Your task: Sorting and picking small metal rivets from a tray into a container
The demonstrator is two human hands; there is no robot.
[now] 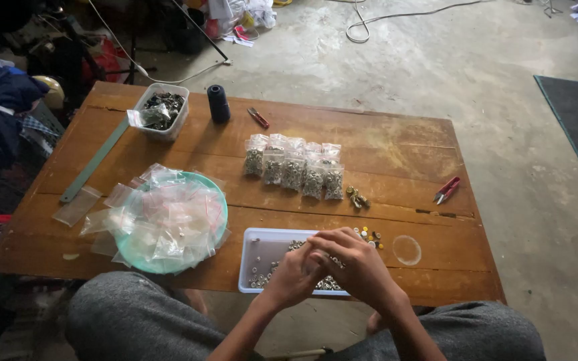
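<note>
Both my hands are together over a shallow white tray of small silver metal rings at the table's near edge. My left hand has its fingers pinched against my right hand, which curls over it; small metal pieces sit between the fingertips, but I cannot make out exactly what. Several small clear bags filled with metal pieces lie in a row at the table's middle. A teal plate heaped with empty clear zip bags sits to the left of the tray.
On the wooden table: a clear tub of dark metal parts, a dark thread spool, two red thread snips, a green ruler, loose brass and coloured bits. Clutter lies at left and concrete floor beyond.
</note>
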